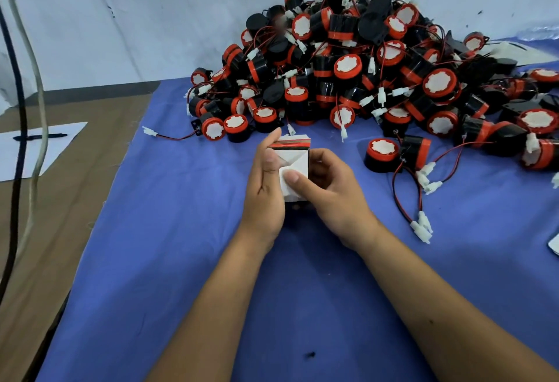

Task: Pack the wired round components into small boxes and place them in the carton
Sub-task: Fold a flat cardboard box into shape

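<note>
Both hands grip one small white box (292, 169) just above the blue cloth (181, 245) on the worktop. The left hand (266, 188) clasps the box's left side, fingers reaching up to its red-and-black top edge. The right hand (329, 188) holds the right side, with its thumb (292, 176) pressed flat on a folded white flap. Just behind the box rises a big pile of black-and-red round parts (348, 66) with thin wires and white plugs. A loose part (381, 155) lies near the right hand. Far left, a pen (39, 137) rests on a paper sheet (18, 157).
</note>
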The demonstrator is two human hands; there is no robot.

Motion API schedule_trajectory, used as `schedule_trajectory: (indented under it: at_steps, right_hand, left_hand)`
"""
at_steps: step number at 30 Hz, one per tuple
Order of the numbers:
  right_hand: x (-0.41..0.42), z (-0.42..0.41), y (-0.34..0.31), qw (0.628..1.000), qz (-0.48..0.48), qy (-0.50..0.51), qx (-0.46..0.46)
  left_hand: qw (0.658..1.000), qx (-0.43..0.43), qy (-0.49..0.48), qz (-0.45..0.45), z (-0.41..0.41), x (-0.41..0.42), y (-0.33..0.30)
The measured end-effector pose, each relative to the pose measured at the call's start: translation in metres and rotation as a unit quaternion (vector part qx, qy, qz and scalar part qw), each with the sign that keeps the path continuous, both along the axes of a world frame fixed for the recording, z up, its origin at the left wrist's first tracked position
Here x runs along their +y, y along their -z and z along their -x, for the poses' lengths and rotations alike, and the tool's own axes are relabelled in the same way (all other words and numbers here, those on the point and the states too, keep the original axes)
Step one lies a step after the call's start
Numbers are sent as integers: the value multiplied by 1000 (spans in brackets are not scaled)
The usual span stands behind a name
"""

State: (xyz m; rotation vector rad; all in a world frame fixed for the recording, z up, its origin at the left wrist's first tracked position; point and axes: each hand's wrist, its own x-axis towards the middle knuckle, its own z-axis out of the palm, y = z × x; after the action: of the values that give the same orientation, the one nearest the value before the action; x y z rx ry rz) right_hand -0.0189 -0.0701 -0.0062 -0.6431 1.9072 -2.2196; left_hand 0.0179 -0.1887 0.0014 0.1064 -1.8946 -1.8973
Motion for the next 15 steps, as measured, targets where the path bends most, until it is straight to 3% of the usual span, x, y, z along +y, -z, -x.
schedule_trajectory:
  at_steps: [2,4,8,15]
  right_hand:
    - [-1,2,1,999,25,11,-27]
    - [0,5,0,996,57,14,-61]
    - [5,10,2,994,63,20,-85]
    - [1,9,4,995,-26,93,-12]
  left_hand:
    - [998,-7,41,-50,-2,0,-2]
    - [997,-9,63,-42,-2,-1,-3]
    - [997,-3,41,72,0,1,2]
    - [980,41,23,194,2,6,8]
